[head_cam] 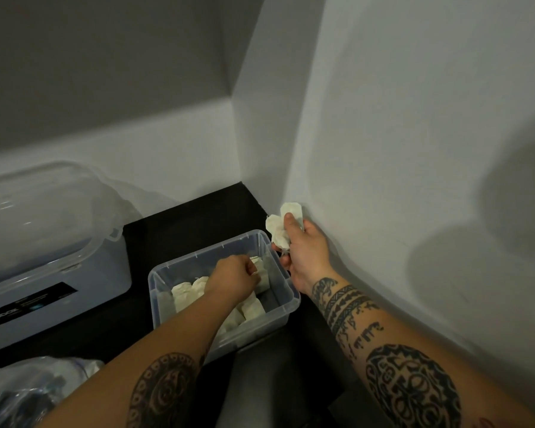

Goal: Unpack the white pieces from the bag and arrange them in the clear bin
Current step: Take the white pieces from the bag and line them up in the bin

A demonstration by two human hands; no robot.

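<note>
A small clear bin (283,316) stands on the dark counter near the wall corner. Several white pieces (186,293) lie in rows inside it. My left hand (232,278) reaches into the bin, fingers closed on a white piece (258,265) by the far right wall. My right hand (306,251) hovers just outside the bin's right rim, gripping a bunch of white pieces (280,225) that stick up above its fingers. A crumpled clear plastic bag (28,390) lies at the lower left.
A large clear lidded container (44,242) with a black label sits to the left of the bin. White walls meet in a corner right behind the bin. The dark counter (183,220) runs between the two containers.
</note>
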